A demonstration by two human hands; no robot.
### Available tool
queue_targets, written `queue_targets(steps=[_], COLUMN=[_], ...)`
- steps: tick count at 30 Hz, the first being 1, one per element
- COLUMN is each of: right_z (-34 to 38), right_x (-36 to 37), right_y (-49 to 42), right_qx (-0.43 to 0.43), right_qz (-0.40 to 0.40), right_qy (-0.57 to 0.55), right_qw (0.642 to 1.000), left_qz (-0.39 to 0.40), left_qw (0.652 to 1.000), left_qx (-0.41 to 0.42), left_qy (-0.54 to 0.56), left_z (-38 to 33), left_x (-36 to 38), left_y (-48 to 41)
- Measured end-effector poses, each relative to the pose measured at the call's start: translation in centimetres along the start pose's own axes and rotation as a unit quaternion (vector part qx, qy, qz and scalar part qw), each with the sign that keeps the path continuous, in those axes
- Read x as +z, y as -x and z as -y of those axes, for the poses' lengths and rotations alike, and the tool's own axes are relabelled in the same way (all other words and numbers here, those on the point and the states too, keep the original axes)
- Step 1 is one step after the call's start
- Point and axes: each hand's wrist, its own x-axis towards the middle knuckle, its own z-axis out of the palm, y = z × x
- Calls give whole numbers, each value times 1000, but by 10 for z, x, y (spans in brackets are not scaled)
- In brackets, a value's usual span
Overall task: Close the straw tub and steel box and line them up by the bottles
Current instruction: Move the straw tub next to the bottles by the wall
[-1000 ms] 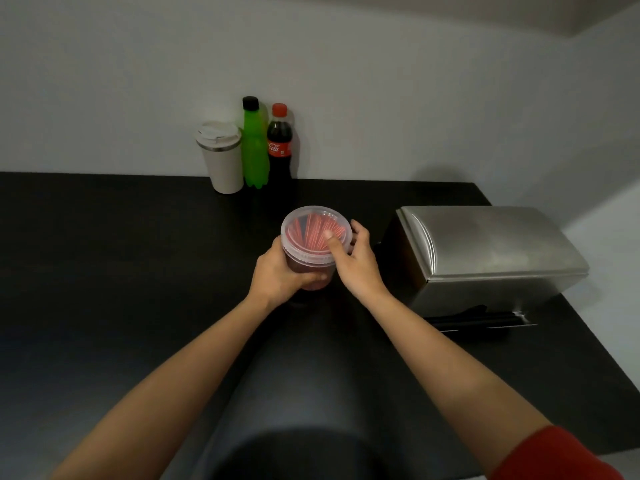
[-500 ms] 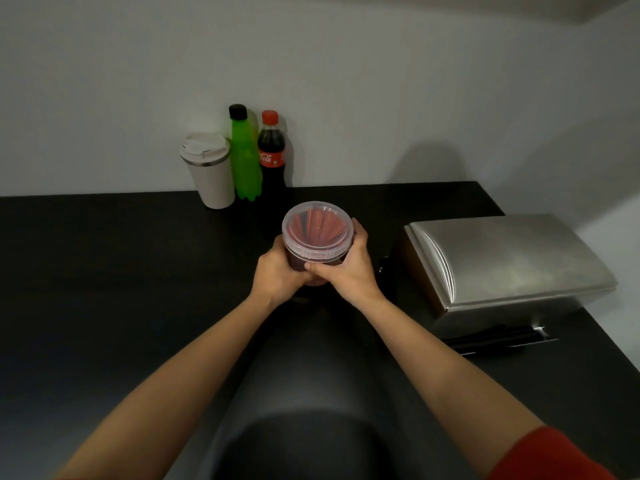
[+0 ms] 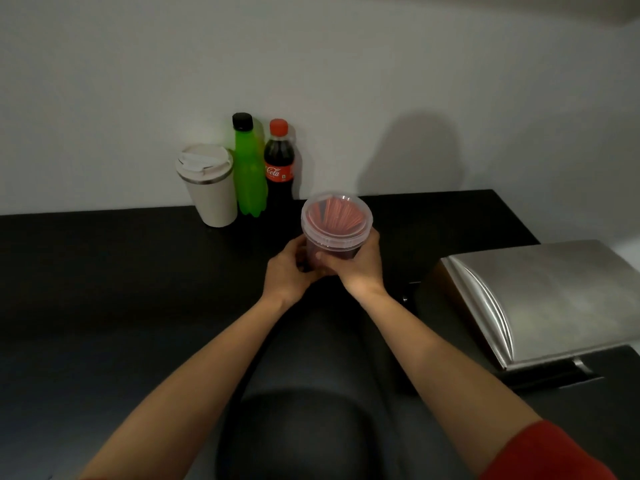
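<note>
Lidded straw tub point(image 3: 336, 223) between both hands' fingers point(image 3: 323, 257); near bottles point(image 3: 263, 168)

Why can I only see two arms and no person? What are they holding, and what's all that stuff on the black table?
The camera sits on the person's head, so you see what they see: their own arms reaching out. The left hand and the right hand both hold a clear straw tub with its lid on and red straws inside. It is near the wall, beside a cola bottle, a green bottle and a white cup. These stand on a black table. On the right lies a shiny steel box that looks closed.
</note>
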Motion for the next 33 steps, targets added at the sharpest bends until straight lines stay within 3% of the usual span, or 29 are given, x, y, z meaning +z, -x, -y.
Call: queue_targets(steps=[16, 33], right_z=[-4, -19], right_x=[14, 22], right_y=[-49, -80], right_qx=[-20, 64], right_qz=[-11, -22], right_qy=[-28, -8], right_qw=[999, 998], left_qz=[-39, -82], left_qw=[994, 995], left_qx=[59, 23], left_qy=[-81, -60], left_z=[-2, -9], left_x=[-10, 8], left_y=[-58, -93])
